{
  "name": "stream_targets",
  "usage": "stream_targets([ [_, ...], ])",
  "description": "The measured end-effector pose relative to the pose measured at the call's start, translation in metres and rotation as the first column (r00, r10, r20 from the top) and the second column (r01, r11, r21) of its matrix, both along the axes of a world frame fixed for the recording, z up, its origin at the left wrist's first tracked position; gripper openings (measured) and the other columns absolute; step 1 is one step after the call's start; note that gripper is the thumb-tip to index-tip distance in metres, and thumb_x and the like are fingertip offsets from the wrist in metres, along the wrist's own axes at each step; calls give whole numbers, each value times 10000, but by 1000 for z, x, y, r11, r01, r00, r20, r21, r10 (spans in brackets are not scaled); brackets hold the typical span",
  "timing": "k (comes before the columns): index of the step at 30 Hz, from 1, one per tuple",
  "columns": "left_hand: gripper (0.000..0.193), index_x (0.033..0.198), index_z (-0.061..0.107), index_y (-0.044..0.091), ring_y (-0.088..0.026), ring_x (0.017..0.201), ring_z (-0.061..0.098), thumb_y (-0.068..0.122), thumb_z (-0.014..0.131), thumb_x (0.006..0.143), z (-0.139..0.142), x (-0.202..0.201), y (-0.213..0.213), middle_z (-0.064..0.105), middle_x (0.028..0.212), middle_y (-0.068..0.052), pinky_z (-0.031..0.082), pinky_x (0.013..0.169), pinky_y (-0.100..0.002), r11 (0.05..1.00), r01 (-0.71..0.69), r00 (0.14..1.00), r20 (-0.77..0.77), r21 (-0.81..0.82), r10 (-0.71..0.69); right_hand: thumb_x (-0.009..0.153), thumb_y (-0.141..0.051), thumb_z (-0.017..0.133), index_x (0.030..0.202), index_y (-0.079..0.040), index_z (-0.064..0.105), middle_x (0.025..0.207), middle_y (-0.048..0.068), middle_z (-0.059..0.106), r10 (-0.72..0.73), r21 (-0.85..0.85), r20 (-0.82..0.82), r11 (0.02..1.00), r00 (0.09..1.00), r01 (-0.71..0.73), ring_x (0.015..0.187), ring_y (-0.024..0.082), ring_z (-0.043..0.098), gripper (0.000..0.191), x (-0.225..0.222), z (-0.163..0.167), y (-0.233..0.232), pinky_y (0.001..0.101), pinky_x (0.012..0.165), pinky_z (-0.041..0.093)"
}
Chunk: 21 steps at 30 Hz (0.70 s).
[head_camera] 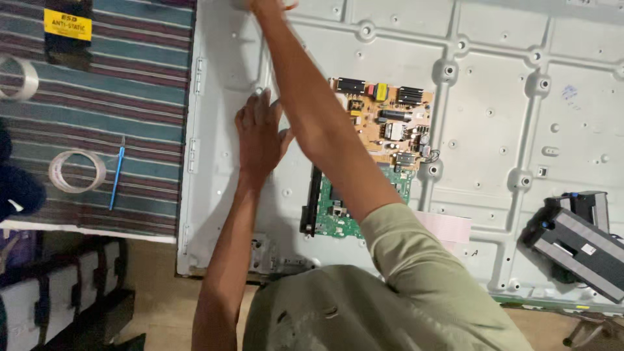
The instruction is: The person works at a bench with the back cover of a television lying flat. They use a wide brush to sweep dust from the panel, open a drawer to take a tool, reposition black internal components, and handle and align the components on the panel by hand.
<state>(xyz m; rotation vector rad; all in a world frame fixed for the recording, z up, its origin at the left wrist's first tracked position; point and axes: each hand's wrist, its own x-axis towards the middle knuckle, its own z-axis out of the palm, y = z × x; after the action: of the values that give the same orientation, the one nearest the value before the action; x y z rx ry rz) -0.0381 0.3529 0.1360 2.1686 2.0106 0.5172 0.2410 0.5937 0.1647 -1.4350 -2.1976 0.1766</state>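
I am leaning over the grey metal back panel (494, 130) of a flat screen, which is lying face down on the worktop and filling most of the view. My left hand (260, 140) is resting open and flat on the panel near its left edge, fingers spread. My right hand (266, 5) is reaching across to the panel's far edge, where it is cut off by the frame, so I cannot tell whether it is open or closed. Just right of my arms, an orange power board (383, 120) and a green circuit board (338, 211) are sitting on the panel. On the striped cloth (130, 97) to the left, 2 tape rolls (77, 171) and a blue tool (117, 179) are lying apart.
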Motion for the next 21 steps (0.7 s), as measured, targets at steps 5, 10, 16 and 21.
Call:
stream_targets([
  [5, 722, 1467, 548, 15, -394, 1460, 306, 526, 668, 971, -1, -2, -1, 391, 1593, -175, 259, 1159, -592, 1000, 3, 999, 40, 20, -4, 898, -231, 690, 955, -62, 711, 835, 169, 704, 84, -52, -96, 995, 992, -89, 713, 329, 650, 179, -18, -9, -10, 453, 590, 495],
  [10, 709, 1468, 541, 43, -400, 1492, 273, 590, 583, 1018, -5, 0, -2, 363, 1614, -161, 256, 1147, -624, 1000, 6, 997, 82, 26, -8, 891, -222, 685, 958, -64, 706, 835, 165, 698, -313, -113, 10, 943, 950, 312, 715, 323, 651, 173, 41, 8, -2, 447, 590, 496],
  [16, 780, 1473, 522, 38, -412, 1497, 241, 657, 535, 998, -9, 2, 2, 348, 1614, -186, 223, 1160, -652, 999, 12, 997, 78, 30, -14, 882, -210, 679, 961, -65, 699, 835, 161, 692, -382, -70, 96, 919, 919, 389, 718, 317, 652, 166, 15, -18, 22, 439, 591, 497],
  [21, 799, 1484, 516, 37, -412, 1481, 271, 643, 562, 964, -13, -4, -2, 356, 1606, -178, 232, 1164, -633, 999, 42, 997, 59, 3, -42, 874, -201, 674, 964, -67, 694, 835, 157, 686, -20, -28, 36, 999, 999, 21, 720, 311, 652, 162, -139, -21, -8, 433, 591, 499],
])
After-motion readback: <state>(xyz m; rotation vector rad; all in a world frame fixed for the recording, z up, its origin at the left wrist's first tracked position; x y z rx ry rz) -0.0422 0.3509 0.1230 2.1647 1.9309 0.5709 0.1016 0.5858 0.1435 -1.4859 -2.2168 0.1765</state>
